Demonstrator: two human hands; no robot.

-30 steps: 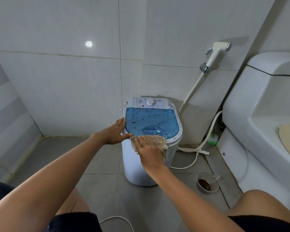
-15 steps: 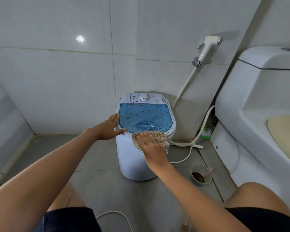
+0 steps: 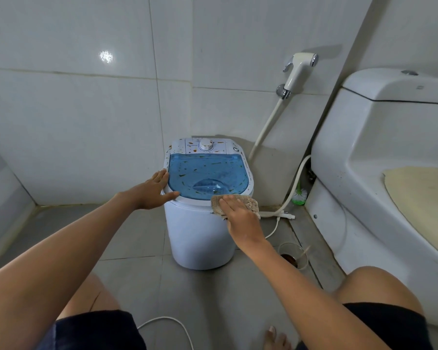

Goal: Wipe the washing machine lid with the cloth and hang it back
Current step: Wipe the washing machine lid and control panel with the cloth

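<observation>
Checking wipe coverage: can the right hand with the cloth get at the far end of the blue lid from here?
Probably yes. The right hand presses the cloth at the near rim; nothing stands on the blue lid between it and the far end. The left hand rests on the left rim, off that path.

I see the grey tiled floor (image 3: 127, 238) carrying the small washing machine (image 3: 200, 236), a toilet (image 3: 364, 198), a white cable (image 3: 167, 322) and a round drain (image 3: 292, 256).

My left hand (image 3: 153, 192) rests flat on the washing machine lid (image 3: 208, 176) at its nine o'clock rim; my right hand (image 3: 238, 214) presses the cloth (image 3: 248, 201) at five o'clock.
</observation>
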